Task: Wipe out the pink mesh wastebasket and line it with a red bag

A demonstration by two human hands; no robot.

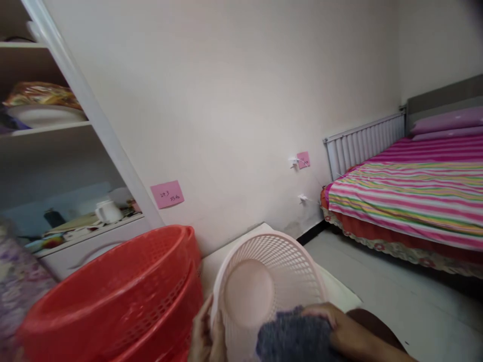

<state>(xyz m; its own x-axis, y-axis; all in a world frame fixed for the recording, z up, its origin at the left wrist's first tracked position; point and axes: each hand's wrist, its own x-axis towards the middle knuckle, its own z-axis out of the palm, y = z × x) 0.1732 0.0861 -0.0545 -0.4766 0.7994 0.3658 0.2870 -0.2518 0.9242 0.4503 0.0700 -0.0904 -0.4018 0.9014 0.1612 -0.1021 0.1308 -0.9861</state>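
Note:
My left hand [204,334] grips the near-left rim of a pale pink perforated basket [264,266], which is tipped so its open inside faces me. My right hand [339,327] reaches in over the basket's lower right rim and presses a dark grey-blue fuzzy cloth [294,337] against it. Just left of the pink basket stand two stacked red perforated tubs [124,296], touching or nearly touching my left hand.
A white shelf unit [68,151] with dishes, a white jug [107,211] and clutter fills the left. A bed [407,191] with a striped cover stands at the right, a white radiator [362,143] beside it. Pink notes stick to the wall. Grey floor lies right of the baskets.

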